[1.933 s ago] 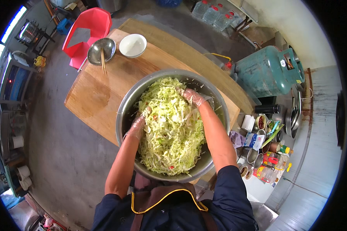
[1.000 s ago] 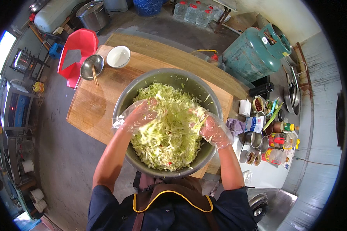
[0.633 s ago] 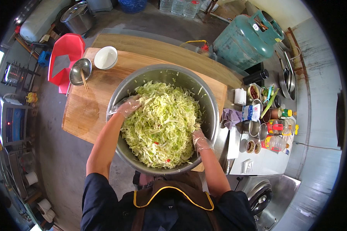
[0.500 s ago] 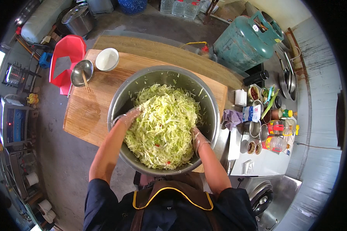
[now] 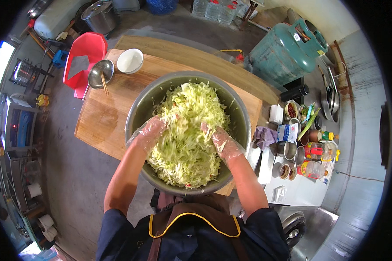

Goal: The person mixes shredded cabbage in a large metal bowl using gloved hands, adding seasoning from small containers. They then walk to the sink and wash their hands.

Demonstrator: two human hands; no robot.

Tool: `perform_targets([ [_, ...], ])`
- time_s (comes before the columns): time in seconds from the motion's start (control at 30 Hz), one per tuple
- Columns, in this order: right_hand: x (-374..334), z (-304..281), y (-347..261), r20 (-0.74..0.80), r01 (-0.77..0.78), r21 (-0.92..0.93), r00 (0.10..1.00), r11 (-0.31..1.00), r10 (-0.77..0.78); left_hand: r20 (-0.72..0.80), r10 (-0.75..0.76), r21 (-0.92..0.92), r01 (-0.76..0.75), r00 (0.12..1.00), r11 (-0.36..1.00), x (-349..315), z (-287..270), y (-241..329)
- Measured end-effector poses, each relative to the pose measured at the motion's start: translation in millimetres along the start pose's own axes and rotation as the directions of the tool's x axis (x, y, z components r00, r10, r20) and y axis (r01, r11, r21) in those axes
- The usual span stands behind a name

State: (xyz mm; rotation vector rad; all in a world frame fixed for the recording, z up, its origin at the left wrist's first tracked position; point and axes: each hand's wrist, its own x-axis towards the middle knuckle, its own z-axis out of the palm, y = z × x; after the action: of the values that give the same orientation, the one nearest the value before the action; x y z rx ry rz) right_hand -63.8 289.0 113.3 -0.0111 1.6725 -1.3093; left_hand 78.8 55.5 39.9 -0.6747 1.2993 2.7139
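Note:
A wide steel basin (image 5: 135,114) holds a heap of shredded cabbage (image 5: 191,158), with a few red bits among the pale green strands. Both my hands wear clear plastic gloves. My left hand (image 5: 151,132) is on the left side of the heap, its fingers curled into the cabbage and partly covered. Opposite it, my right hand (image 5: 222,140) grips cabbage from the right, thumb and fingers bent inward. Between the hands the strands are smeared by motion.
The basin stands on a wooden board (image 5: 102,111). At its far left are a white bowl (image 5: 130,61), a metal bowl (image 5: 101,74) with chopsticks, and a red stool (image 5: 85,54). To the right, a green gas cylinder (image 5: 285,52) stands beyond a counter (image 5: 300,191) crowded with bottles and small bowls.
My hands have come up from the basin's sides and inward over the heap, lifting and stirring the cabbage. The view has shifted slightly.

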Motion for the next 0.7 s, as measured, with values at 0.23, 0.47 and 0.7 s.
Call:
perform_targets([
  [0.23,28,-2,-36,0.451,0.224,0.361,0.808,0.905,-0.380,-0.062,0.289,-0.384,-0.290,0.955,0.877,-65,-11,-35],
  [0.47,177,-60,4,0.325,0.486,-0.250,0.857,0.838,-0.400,-0.709,0.309,0.532,0.194,0.634,0.824,-94,43,-73],
  [0.7,240,-115,53,0.310,0.213,-0.265,0.943,0.940,-0.126,-0.488,-0.300,-0.427,0.075,0.820,0.901,-9,-14,-156],
])
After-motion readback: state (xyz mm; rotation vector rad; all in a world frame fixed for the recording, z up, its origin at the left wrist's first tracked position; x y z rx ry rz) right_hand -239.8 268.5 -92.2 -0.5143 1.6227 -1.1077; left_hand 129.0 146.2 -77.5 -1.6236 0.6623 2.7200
